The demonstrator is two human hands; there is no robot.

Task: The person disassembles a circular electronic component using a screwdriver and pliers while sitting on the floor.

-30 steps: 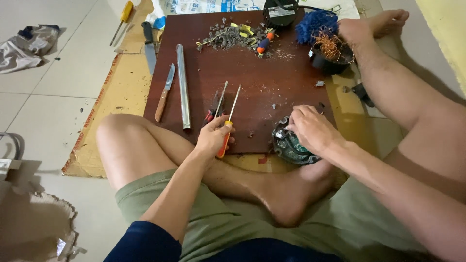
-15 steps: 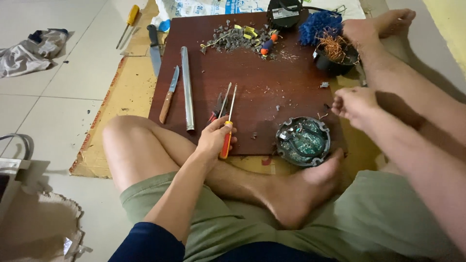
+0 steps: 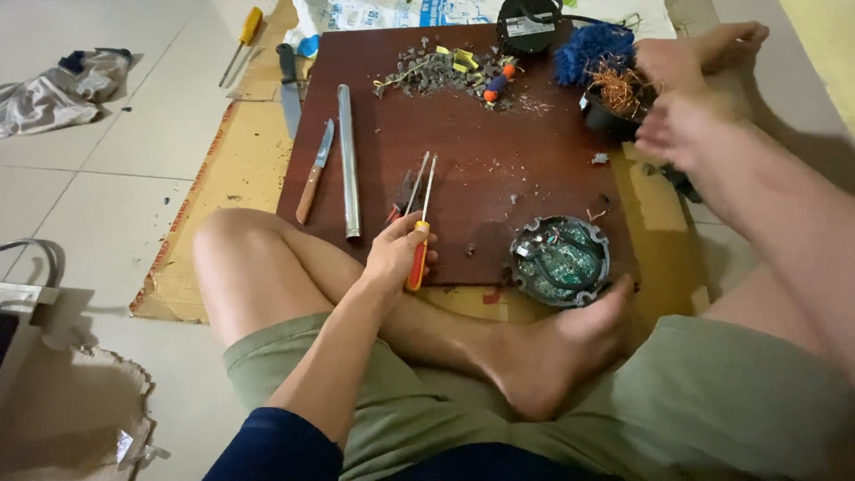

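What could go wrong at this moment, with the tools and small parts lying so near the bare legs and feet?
1. The screwdriver held in the left hand could slip toward the bare knee.
2. The round circuit board unit lies against the bare foot; sharp edges might scratch it.
3. The right hand reaches near the copper wire, which might prick.

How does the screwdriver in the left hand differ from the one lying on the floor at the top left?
The held screwdriver has an orange-red handle; the floor screwdriver has a yellow one. The held one is gripped by the left hand over the dark wooden board, while the floor one lies untouched on the tiles beyond the cardboard. Both have slim metal shafts.
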